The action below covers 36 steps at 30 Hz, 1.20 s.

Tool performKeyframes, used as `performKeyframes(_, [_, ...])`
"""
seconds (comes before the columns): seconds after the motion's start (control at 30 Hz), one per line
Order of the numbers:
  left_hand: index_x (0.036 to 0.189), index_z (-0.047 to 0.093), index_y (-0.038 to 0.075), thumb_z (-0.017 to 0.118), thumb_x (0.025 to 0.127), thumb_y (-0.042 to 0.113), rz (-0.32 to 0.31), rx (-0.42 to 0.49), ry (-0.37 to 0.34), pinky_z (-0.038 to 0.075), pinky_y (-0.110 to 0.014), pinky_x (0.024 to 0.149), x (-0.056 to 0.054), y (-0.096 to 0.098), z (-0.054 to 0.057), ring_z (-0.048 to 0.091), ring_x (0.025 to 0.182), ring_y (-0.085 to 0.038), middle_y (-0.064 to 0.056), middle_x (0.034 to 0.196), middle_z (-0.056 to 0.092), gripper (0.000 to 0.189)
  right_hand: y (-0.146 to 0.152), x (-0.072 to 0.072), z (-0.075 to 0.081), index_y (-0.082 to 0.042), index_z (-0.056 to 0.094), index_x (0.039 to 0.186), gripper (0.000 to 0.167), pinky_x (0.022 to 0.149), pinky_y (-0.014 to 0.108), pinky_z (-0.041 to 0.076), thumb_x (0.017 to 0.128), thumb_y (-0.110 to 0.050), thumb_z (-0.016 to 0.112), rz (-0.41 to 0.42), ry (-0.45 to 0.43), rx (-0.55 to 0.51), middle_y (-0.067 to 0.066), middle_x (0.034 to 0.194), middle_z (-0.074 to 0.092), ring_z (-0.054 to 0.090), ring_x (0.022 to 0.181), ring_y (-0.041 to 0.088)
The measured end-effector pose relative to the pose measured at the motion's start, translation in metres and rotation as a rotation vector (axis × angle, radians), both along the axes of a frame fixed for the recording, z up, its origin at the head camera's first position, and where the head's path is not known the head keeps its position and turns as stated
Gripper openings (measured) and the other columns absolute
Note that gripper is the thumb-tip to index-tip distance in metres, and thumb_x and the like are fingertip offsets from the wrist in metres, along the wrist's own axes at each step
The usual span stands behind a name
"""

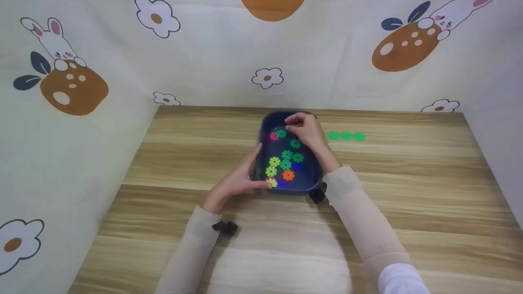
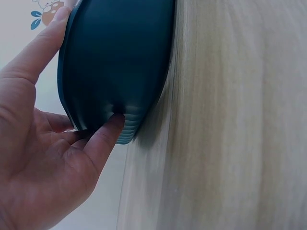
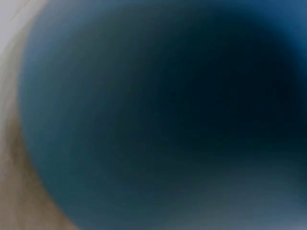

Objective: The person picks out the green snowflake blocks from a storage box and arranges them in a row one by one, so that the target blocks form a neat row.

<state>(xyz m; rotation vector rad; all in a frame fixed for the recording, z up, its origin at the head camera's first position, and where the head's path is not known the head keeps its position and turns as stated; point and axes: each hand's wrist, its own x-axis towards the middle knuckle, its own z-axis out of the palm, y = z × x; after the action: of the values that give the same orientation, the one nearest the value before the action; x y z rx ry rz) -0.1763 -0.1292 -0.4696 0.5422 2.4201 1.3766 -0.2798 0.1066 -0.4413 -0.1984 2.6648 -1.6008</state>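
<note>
A dark blue plastic tray holds several flower-shaped discs: green ones, yellow ones, an orange disc and a pink disc. My left hand grips its near left corner, with the thumb at the near rim and the fingers along the left side. The left wrist view shows fingertips pressed to the outside of the tray. Over the far right part of the tray, my right hand hangs with bent fingers. A small gap separates its thumb from its index finger, and no disc shows there. A dark blue blur fills the right wrist view.
To the right of the tray, three green discs lie in a row on the wooden table. Behind and beside the table hangs a pale cloth printed with rabbits and flowers. Black camera mounts sit at both wrists.
</note>
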Motion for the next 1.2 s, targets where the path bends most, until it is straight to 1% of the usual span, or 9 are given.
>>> performKeyframes(0.13, [0.162,0.001,0.021,0.085,0.079,0.028,-0.006,0.005,-0.004,0.014,-0.051,0.126,0.0,0.0,0.001,0.011,0.156,-0.031,-0.009,0.17,0.005,0.119,-0.002,-0.002,-0.006,-0.003,0.072,0.11,0.019,0.091,0.037,0.057,0.092,-0.01,0.069,-0.004,0.007,0.025,0.015,0.114,0.073,0.071,0.101,0.027])
performKeyframes(0.37, [0.162,0.003,0.023,0.086,0.078,0.027,0.004,0.006,-0.003,0.015,-0.051,0.126,0.0,0.001,0.0,0.013,0.155,-0.03,-0.008,0.17,0.006,0.118,-0.003,-0.005,-0.011,-0.002,0.071,0.113,0.023,0.095,0.04,0.056,0.091,-0.008,0.071,0.003,-0.009,0.035,0.016,0.118,0.072,0.07,0.107,0.029])
performKeyframes(0.53, [0.162,0.003,0.026,0.086,0.078,0.029,0.013,0.007,-0.019,0.015,-0.053,0.126,0.001,0.001,0.0,0.013,0.155,-0.029,-0.006,0.17,0.006,0.118,-0.003,-0.005,-0.013,-0.003,0.066,0.124,0.034,0.101,0.042,0.053,0.092,-0.013,0.071,0.05,-0.101,0.071,0.016,0.129,0.067,0.065,0.119,0.029])
performKeyframes(0.67, [0.162,0.002,0.027,0.085,0.079,0.028,0.012,0.021,-0.024,0.014,-0.055,0.126,0.001,0.0,-0.001,0.011,0.156,-0.03,-0.006,0.17,0.003,0.117,-0.005,-0.004,-0.015,-0.006,0.058,0.136,0.048,0.108,0.045,0.048,0.092,-0.02,0.071,0.12,-0.188,0.143,0.016,0.142,0.057,0.056,0.13,0.031])
performKeyframes(0.77, [0.162,0.001,0.028,0.085,0.079,0.029,0.01,0.023,-0.026,0.014,-0.054,0.126,0.001,-0.001,-0.002,0.01,0.156,-0.03,-0.005,0.17,0.002,0.118,-0.007,-0.003,-0.017,-0.007,0.052,0.143,0.055,0.113,0.046,0.043,0.093,-0.023,0.071,0.177,-0.215,0.204,0.017,0.148,0.052,0.051,0.135,0.032])
performKeyframes(0.87, [0.162,0.001,0.027,0.085,0.079,0.031,0.011,0.028,-0.03,0.014,-0.053,0.126,0.002,-0.001,-0.001,0.01,0.156,-0.031,-0.005,0.17,0.001,0.119,-0.009,-0.003,-0.018,-0.006,0.051,0.144,0.057,0.116,0.047,0.039,0.093,-0.024,0.07,0.215,-0.206,0.249,0.017,0.148,0.052,0.05,0.136,0.032])
performKeyframes(0.97, [0.162,0.001,0.026,0.086,0.078,0.033,0.01,0.028,-0.027,0.013,-0.053,0.126,0.002,-0.001,-0.001,0.009,0.156,-0.031,-0.006,0.17,0.001,0.119,-0.009,-0.003,-0.02,-0.005,0.054,0.141,0.054,0.116,0.046,0.039,0.092,-0.022,0.072,0.234,-0.181,0.276,0.017,0.145,0.055,0.051,0.134,0.031])
performKeyframes(1.07, [0.162,0.002,0.025,0.086,0.078,0.034,0.009,0.026,-0.029,0.013,-0.052,0.126,0.001,-0.001,-0.002,0.009,0.156,-0.03,-0.005,0.17,0.002,0.119,-0.009,-0.003,-0.021,-0.006,0.058,0.138,0.05,0.114,0.045,0.043,0.092,-0.019,0.072,0.245,-0.164,0.288,0.016,0.142,0.058,0.055,0.13,0.03])
performKeyframes(1.2, [0.162,0.003,0.023,0.086,0.077,0.034,0.003,0.018,-0.015,0.013,-0.051,0.126,-0.001,0.0,-0.002,0.01,0.156,-0.03,-0.007,0.17,0.003,0.12,-0.011,-0.003,-0.022,-0.006,0.057,0.139,0.051,0.107,0.045,0.049,0.091,-0.016,0.073,0.3,-0.148,0.303,0.015,0.139,0.059,0.06,0.122,0.031])
